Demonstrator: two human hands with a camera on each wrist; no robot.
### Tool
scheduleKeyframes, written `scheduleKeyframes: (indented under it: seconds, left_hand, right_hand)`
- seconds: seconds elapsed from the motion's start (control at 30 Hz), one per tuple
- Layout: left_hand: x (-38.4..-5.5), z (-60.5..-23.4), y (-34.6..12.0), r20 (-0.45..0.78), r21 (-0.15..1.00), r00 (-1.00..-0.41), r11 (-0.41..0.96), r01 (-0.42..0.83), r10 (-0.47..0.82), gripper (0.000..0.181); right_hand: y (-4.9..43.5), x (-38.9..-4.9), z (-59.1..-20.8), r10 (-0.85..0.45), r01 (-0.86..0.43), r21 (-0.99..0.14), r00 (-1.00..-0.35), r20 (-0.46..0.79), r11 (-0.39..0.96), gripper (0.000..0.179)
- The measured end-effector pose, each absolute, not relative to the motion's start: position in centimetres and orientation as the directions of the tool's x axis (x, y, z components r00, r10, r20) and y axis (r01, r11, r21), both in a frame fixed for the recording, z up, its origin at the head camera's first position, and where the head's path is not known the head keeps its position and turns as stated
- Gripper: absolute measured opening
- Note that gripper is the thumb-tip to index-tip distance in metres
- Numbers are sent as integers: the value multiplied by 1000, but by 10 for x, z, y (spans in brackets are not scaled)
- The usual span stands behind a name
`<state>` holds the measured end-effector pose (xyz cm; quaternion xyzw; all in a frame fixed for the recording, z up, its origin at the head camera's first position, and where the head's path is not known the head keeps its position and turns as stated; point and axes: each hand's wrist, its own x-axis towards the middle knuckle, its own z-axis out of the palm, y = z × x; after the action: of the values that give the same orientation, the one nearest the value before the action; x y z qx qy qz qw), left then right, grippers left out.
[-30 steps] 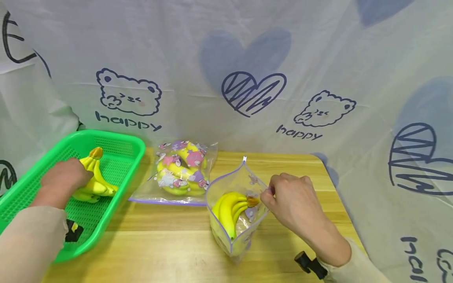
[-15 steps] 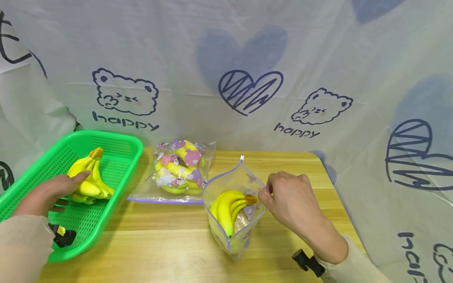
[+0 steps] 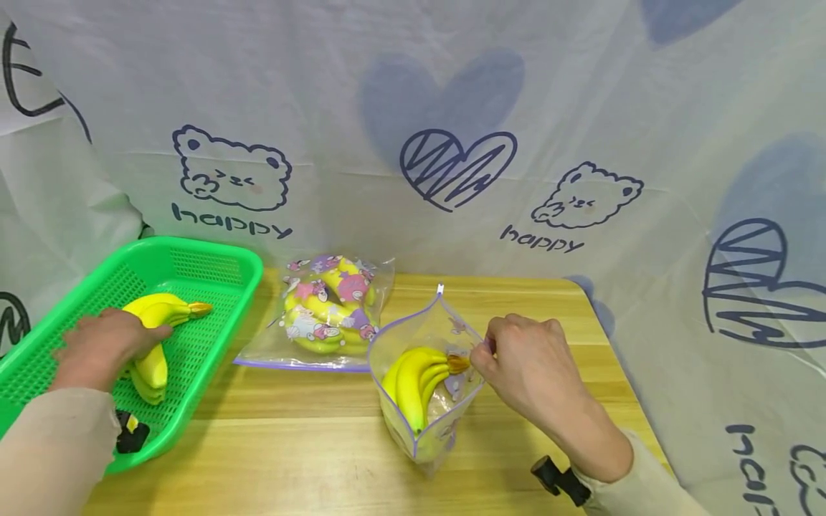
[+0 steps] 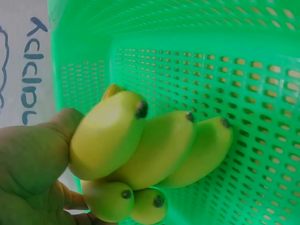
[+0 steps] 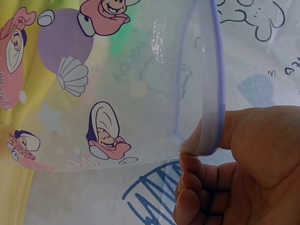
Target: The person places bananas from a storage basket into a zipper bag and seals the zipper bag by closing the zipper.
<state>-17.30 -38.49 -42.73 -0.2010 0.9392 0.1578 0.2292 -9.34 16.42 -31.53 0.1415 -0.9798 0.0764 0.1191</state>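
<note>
In the green basket (image 3: 241,287) at the left, my left hand (image 3: 103,344) grips a bunch of yellow bananas (image 3: 155,358). In the left wrist view, the thumb lies along one side of the banana bunch (image 4: 154,150), and the fingers go under it, partly hidden. My right hand (image 3: 532,365) pinches the right edge of a clear zip bag (image 3: 413,330) between thumb and curled fingers. The bag stands upright with its mouth spread, and another banana bunch (image 3: 413,387) sits inside. In the right wrist view, the thumb presses the purple zip edge (image 5: 218,84).
Behind and left of the upright bag lies a second printed zip bag (image 3: 332,308) with bananas inside, its purple edge facing me. Everything stands on a wooden table (image 3: 277,444). A white patterned cloth (image 3: 348,107) hangs behind the table and along its sides.
My left hand opened beside the bunch in the basket, then took hold of it again. The bunch has turned so its stem points right. My right hand stays on the bag's edge.
</note>
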Motion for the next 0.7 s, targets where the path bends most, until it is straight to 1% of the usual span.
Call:
scheduleKeyframes:
  seconds: [0.07,0.1,0.23,0.33,0.47,0.57,0.7]
  left_hand:
    - [-173,-430,-383,-462,169,-820,874,-455,-338,128]
    - [-174,-432,-383,-438,159,-833,883,-442,-338,128]
    - [-173,-436,-386,-333,139,-897,926,-351,-290,129]
    - [-170,-436,-388,-236,157,-939,943,-292,-251,127]
    - [-165,-430,-386,-108,173,-967,953,-247,-231,113]
    - [-163,-420,-381,-54,183,-973,956,-229,-223,101]
    - [-160,-400,-368,-24,174,-977,961,-214,-213,94]
  right_hand:
    - [164,-93,-315,-261,-297,-115,-931,254,948,24]
    - [164,-93,-315,-262,-298,-115,-931,254,948,24]
    - [163,-92,-315,-264,-299,-115,-932,249,947,23]
    - [163,-92,-315,-263,-299,-119,-933,246,947,23]
    - [163,-91,-316,-261,-297,-124,-934,245,947,23]
    - [164,-91,-317,-261,-298,-125,-932,252,946,24]
    - [165,-92,-317,-275,-318,-121,-920,277,940,27]
